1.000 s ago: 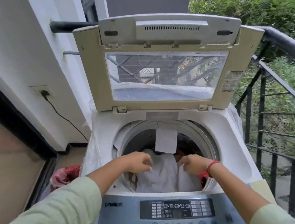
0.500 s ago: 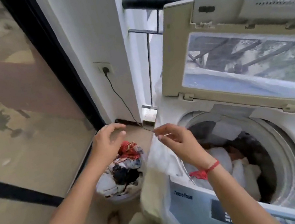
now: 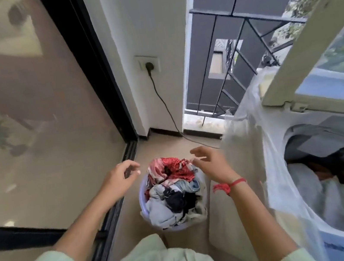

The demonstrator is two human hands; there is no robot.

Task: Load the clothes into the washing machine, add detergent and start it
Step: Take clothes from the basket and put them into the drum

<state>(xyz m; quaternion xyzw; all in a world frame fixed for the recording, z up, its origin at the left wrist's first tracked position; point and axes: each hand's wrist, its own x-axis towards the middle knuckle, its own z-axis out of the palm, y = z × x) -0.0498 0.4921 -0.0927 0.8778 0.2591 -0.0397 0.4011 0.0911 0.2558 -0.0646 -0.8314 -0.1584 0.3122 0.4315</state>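
A pale round laundry basket stands on the floor, heaped with mixed clothes in red, white, blue and black. My left hand hovers above its left rim, fingers loosely bent, holding nothing. My right hand, a red thread on the wrist, hovers over the right rim, also empty. The top-loading washing machine stands at the right under a clear plastic cover. Its lid is raised, and white clothes lie in the drum.
A glass sliding door with a black frame fills the left. A black power cord runs from a wall socket down across the floor toward the machine. A black balcony railing stands behind.
Both hands left the drum and swung left. They now hang over the basket of clothes on the floor. The view turned left and down with them.
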